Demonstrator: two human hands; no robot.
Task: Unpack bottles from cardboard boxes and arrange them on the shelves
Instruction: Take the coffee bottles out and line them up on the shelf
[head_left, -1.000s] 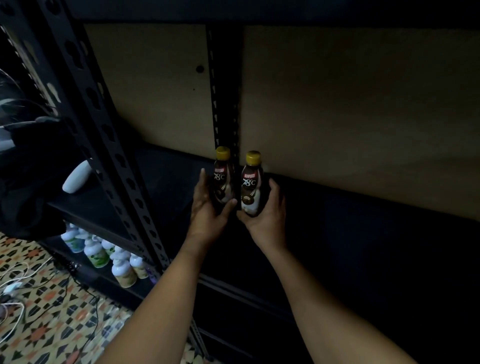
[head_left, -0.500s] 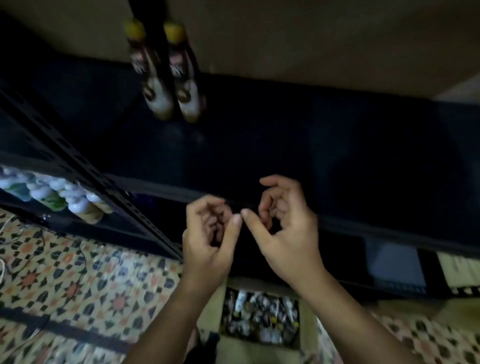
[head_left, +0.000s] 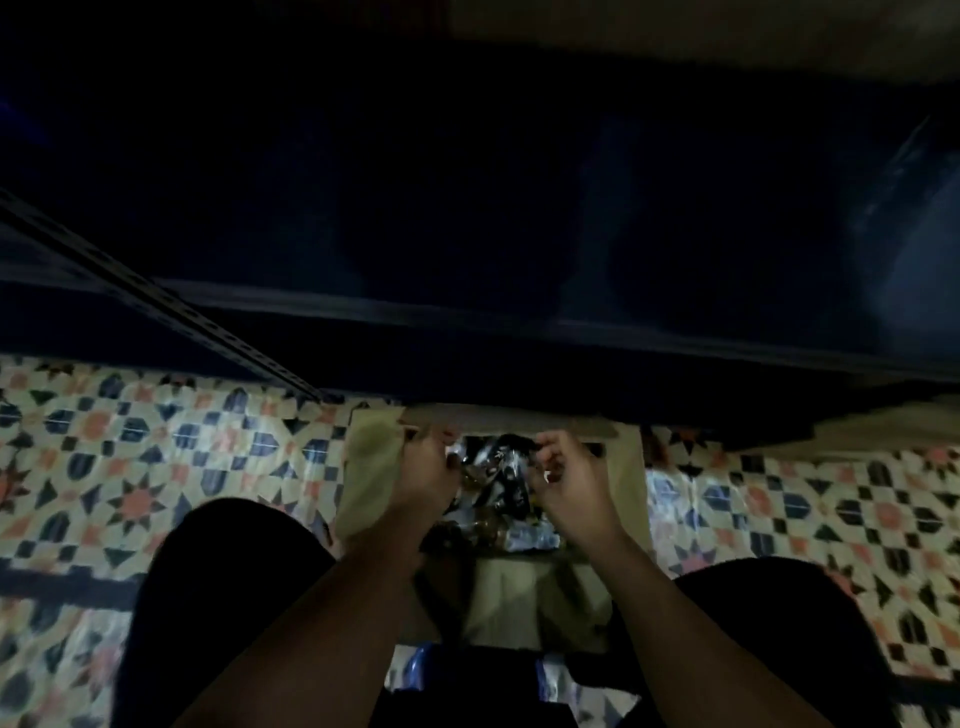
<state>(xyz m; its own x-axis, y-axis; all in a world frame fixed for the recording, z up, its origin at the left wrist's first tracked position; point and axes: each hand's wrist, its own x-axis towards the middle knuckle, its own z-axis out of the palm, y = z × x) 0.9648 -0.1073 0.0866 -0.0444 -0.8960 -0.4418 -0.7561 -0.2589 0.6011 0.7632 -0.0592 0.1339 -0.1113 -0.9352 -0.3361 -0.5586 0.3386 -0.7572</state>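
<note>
An open cardboard box (head_left: 371, 467) stands on the floor below the dark shelf (head_left: 467, 312), between my knees. Inside it lie several dark bottles (head_left: 501, 467) with pale labels, blurred and jumbled. My left hand (head_left: 426, 467) is at the box's left side, over the bottles, with its fingertips hidden behind the back of the hand. My right hand (head_left: 571, 483) hovers over the right side of the bottles with its fingers curled. Blur hides whether either hand grips a bottle. The two bottles set on the shelf are out of view.
A slotted black upright (head_left: 182, 312) of the rack runs diagonally at the left. The patterned floor (head_left: 156, 441) spreads on both sides of the box. My knees (head_left: 234, 571) in dark shorts flank the box. Something blue (head_left: 421, 665) lies by my feet.
My hands let go of the two bottles on the shelf, drew back empty and dropped to the box on the floor. My view tilted down from the shelf to the box.
</note>
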